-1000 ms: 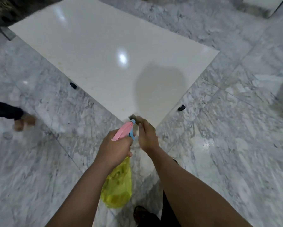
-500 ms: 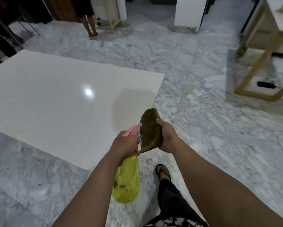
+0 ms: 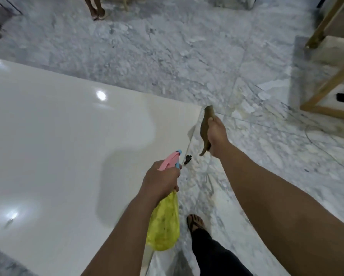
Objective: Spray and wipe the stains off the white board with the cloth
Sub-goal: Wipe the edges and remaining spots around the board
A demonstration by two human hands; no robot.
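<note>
So the spray bottle (image 3: 163,222) is the only container here: see-through yellow body, pink head with a blue nozzle tip. It hangs below the left hand (image 3: 160,181), long axis running roughly 6 to 12 o'clock, nozzle aimed up toward 12–1 o'clock, just over the board's right edge. Can't really tell how much liquid is in it; the plastic looks blotchy and that's about all you get.

The left hand's fingers are wrapped tight round the bottle neck, under the pink head. The trigger finger is tucked out of sight, so no clue if it's squeezing.

The right hand (image 3: 217,134) sits at about 1 o'clock from the left one, fingers clamped on a brownish-olive cloth (image 3: 205,126). The cloth is bunched long and thin, one end poking up toward 12, the other dangling out at 7. It's in the air above the marble floor (image 3: 167,52), just beside the board's corner.

The white board (image 3: 57,146) lies flat on the floor, filling the left side from 7 to 10 o'clock, cut off at the left edge. It's glossy with light glare, and I can't pick out any stains. There's a small dark bit at its right edge, too small to identify.

A sandalled foot (image 3: 195,223) shows at 6 o'clock, someone else's feet (image 3: 97,13) stand at 11, and a wooden frame (image 3: 326,82) sits at 2, cropped off.
</note>
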